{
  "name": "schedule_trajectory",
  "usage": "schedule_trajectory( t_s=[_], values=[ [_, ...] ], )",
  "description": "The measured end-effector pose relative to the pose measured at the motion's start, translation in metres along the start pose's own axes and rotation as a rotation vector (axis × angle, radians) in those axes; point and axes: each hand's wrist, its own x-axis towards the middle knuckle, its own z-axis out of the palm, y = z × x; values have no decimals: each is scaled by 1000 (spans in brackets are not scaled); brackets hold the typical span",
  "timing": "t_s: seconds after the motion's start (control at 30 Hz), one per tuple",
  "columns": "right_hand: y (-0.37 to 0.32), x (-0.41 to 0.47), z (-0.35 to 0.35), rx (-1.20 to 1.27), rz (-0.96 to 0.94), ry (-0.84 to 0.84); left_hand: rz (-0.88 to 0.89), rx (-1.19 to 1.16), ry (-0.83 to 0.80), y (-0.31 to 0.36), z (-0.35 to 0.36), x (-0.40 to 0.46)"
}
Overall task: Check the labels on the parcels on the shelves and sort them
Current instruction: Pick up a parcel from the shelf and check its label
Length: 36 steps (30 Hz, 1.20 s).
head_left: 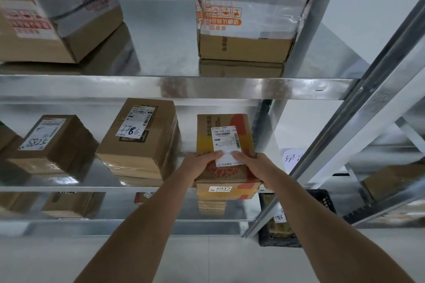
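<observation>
Both hands grip one parcel point(224, 145) at the shelf point(69, 188) edge. The left hand point(200, 165) and right hand point(257, 167) curl round its near corners, thumbs pressing its label point(226, 142).

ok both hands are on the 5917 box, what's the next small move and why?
Probably slide the box a little further off the middle shelf toward the body. The left hand and right hand grip its near end, thumbs lying over the lower part of the white label, and the front already overhangs the shelf edge. Shifting the thumbs afterwards would expose the whole label.
</observation>
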Motion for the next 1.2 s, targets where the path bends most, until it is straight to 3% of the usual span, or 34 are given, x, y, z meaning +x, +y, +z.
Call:
schedule_trajectory(
  t_s=[0.43,0.67,0.77,0.87,1.07,1.2],
  values=[
    [3,-1,4,-46,-16,38,41,85,24,0,-2,-5],
    [5,-7,9,66,19,51,-33,18,82,3,-2,-17],
    [2,-17,7,176,9,-48,-33,16,77,3,-7,-21],
    [-5,-33,-3,210,-13,-3,-51,-19,65,3,-14,-22],
    [-23,-30,-27,-45,-13,228,-1,-39,56,1,-7,-20],
    [-34,-34,-27,-144,-53,221,41,3,59,17,2,-33]
  ],
)
